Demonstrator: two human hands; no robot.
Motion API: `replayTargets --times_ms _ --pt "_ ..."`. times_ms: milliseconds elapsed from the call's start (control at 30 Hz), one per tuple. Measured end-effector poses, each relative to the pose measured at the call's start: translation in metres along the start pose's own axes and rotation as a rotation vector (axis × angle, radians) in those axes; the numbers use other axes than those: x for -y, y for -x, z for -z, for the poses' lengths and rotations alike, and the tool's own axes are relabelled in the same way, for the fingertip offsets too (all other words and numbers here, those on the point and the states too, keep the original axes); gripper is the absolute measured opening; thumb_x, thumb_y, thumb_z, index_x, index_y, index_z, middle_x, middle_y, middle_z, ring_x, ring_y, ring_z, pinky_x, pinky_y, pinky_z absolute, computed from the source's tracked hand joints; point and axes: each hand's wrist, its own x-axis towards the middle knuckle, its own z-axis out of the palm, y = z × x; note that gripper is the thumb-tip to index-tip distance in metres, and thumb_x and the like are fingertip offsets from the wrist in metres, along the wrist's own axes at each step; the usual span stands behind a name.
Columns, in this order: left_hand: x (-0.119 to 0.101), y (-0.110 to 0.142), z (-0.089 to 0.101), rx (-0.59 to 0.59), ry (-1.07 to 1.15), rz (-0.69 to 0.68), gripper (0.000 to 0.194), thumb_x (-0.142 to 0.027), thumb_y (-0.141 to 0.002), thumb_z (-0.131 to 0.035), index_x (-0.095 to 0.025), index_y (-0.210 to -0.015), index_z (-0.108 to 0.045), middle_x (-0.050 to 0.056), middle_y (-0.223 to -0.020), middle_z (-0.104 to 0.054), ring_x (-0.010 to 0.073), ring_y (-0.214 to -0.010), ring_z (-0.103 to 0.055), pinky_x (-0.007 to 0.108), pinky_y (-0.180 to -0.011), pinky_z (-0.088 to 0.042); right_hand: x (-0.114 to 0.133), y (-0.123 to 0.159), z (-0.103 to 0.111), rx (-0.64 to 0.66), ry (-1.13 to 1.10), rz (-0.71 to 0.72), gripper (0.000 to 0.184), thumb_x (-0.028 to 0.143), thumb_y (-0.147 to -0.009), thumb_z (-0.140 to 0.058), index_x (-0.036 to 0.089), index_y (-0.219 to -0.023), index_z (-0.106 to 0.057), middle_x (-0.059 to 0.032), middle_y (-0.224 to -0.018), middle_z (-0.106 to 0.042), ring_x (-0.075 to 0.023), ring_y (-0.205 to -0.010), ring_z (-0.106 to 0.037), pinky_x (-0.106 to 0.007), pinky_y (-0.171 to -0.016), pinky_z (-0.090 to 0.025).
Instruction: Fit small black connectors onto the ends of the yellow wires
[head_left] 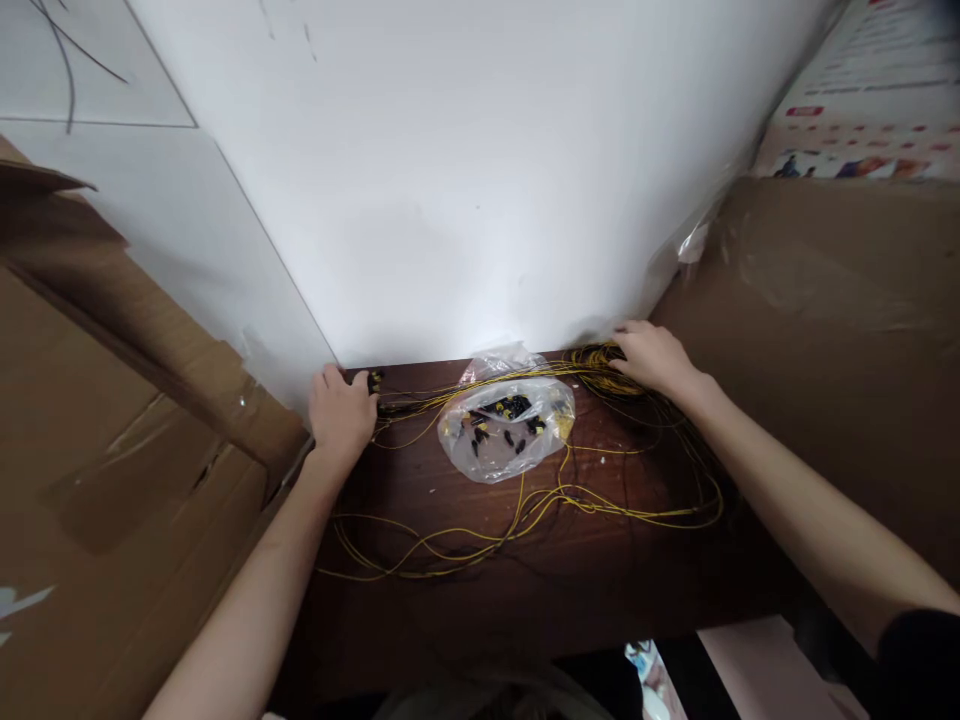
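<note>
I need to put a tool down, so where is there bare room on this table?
The widest bare strip of the table lies between the loose yellow wire loops and the near edge. A smaller patch shows left of the plastic bag. It's crowded along the back, where the wire bundle runs between your left hand and right hand.

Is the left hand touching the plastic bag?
Apart. The head view shows dark tabletop, crossed by wires, between the left hand and bag.
</note>
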Motion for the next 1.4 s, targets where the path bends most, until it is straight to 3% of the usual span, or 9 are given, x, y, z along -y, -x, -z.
replayTargets --times_ms 133,167,267,367,533,700,967,1133,1400 --pt "-0.01 0.007 0.023 -0.136 0.173 0.012 0.04 -0.03 -0.082 -0.046 -0.017 -0.119 -0.055 0.015 -0.113 -0.053 0.0278 -0.1 -0.05 0.036 -0.083 -0.041 0.033 0.012 0.019 -0.269 -0.21 0.089 0.034 0.026 -0.079 -0.055 0.015 -0.11 -0.059 -0.0132 -0.117 -0.057 -0.0289 -0.105 -0.052 -0.042 -0.086 -0.041" --pt "-0.011 0.01 0.029 -0.086 0.209 0.042 0.039 -0.029 -0.083 -0.045 -0.016 -0.118 -0.055 0.014 -0.106 -0.057 0.027 -0.097 -0.053 0.035 -0.081 -0.042 0.044 0.017 0.024 -0.306 -0.308 0.115 0.03 0.026 -0.081 -0.053 0.015 -0.108 -0.06 -0.0112 -0.113 -0.06 -0.0266 -0.103 -0.053 -0.04 -0.086 -0.041" --pt "-0.011 0.022 0.046 0.26 0.258 0.038 0.029 -0.032 -0.081 -0.047 -0.018 -0.099 -0.066 0.01 -0.087 -0.067 0.0265 -0.081 -0.061 0.034 -0.07 -0.045 0.078 0.032 0.031 -0.363 -0.55 0.147 0.022 0.025 -0.084 -0.05 0.017 -0.101 -0.062 -0.0073 -0.098 -0.065 -0.0223 -0.094 -0.057 -0.037 -0.083 -0.044" --pt "-0.008 0.034 0.047 0.35 0.175 0.101 0.026 -0.03 -0.08 -0.047 -0.021 -0.09 -0.069 0.01 -0.085 -0.069 0.0292 -0.081 -0.062 0.035 -0.066 -0.045 0.106 0.045 0.026 -0.32 -0.688 0.193 0.02 0.024 -0.086 -0.047 0.018 -0.096 -0.063 -0.0057 -0.092 -0.066 -0.0199 -0.087 -0.059 -0.034 -0.079 -0.046" --pt "-0.001 0.044 0.016 0.316 0.111 0.059 0.029 -0.023 -0.078 -0.048 -0.015 -0.099 -0.067 0.013 -0.096 -0.064 0.0283 -0.09 -0.059 0.035 -0.072 -0.046 0.135 0.056 0.008 -0.149 -0.724 0.411 0.021 0.021 -0.088 -0.045 0.017 -0.092 -0.064 -0.0061 -0.088 -0.066 -0.0182 -0.084 -0.058 -0.032 -0.076 -0.046" --pt "0.009 0.046 -0.005 0.279 0.114 0.003 0.029 -0.023 -0.078 -0.049 -0.015 -0.1 -0.067 0.012 -0.094 -0.063 0.0253 -0.088 -0.057 0.034 -0.076 -0.046 0.147 0.063 -0.009 -0.065 -0.679 0.529 0.021 0.019 -0.089 -0.044 0.015 -0.09 -0.064 -0.0076 -0.081 -0.064 -0.0182 -0.082 -0.056 -0.031 -0.074 -0.044" --pt "0.009 0.049 -0.002 0.18 0.172 0.017 0.025 -0.027 -0.081 -0.045 -0.019 -0.083 -0.068 0.009 -0.085 -0.064 0.0244 -0.082 -0.056 0.032 -0.068 -0.043 0.148 0.064 -0.02 -0.058 -0.726 0.534 0.018 0.019 -0.088 -0.046 0.016 -0.087 -0.064 -0.0069 -0.082 -0.063 -0.0182 -0.082 -0.054 -0.032 -0.076 -0.043" --pt "0.01 0.048 -0.01 0.036 0.361 0.023 0.027 -0.031 -0.082 -0.044 -0.018 -0.086 -0.067 0.008 -0.084 -0.066 0.0225 -0.078 -0.058 0.031 -0.07 -0.041 0.148 0.065 -0.021 -0.06 -0.759 0.531 0.016 0.019 -0.087 -0.048 0.016 -0.087 -0.064 -0.0066 -0.083 -0.063 -0.0183 -0.082 -0.054 -0.032 -0.076 -0.043" --pt "0.002 0.048 -0.007 -0.01 0.737 -0.035 0.03 -0.039 -0.083 -0.048 -0.015 -0.084 -0.067 0.004 -0.077 -0.068 0.0148 -0.065 -0.057 0.024 -0.062 -0.042 0.148 0.066 -0.019 -0.045 -0.749 0.515 0.018 0.019 -0.088 -0.046 0.017 -0.091 -0.064 -0.0068 -0.086 -0.063 -0.0191 -0.085 -0.053 -0.034 -0.078 -0.042"
